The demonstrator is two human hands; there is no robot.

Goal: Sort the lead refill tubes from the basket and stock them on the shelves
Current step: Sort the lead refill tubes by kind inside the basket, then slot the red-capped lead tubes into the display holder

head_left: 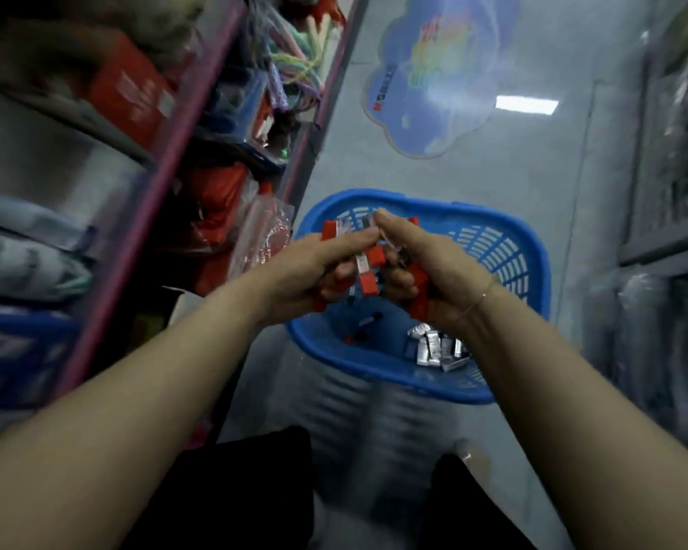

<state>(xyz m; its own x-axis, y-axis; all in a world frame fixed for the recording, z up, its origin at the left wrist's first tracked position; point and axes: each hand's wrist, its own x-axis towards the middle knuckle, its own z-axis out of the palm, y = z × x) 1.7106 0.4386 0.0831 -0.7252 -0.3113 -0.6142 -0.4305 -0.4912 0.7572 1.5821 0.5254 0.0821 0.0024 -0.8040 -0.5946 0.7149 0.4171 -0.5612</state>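
Red-capped lead refill tubes (368,267), bunched

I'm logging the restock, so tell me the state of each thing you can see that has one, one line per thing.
Left hand: grip closed on red-capped lead tubes.
Right hand: grip closed on more red-capped tubes.
Red-capped tubes: held bunched between both hands, above the basket.
Blue basket: on the floor, upright, partly filled.
Silver packs: loose pile in the basket's near corner.
Shelves: at left, stocked with goods.

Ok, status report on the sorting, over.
Both hands, left and right, gripping red-capped refill tubes. Silver packs left in blue basket. Nothing blocking.
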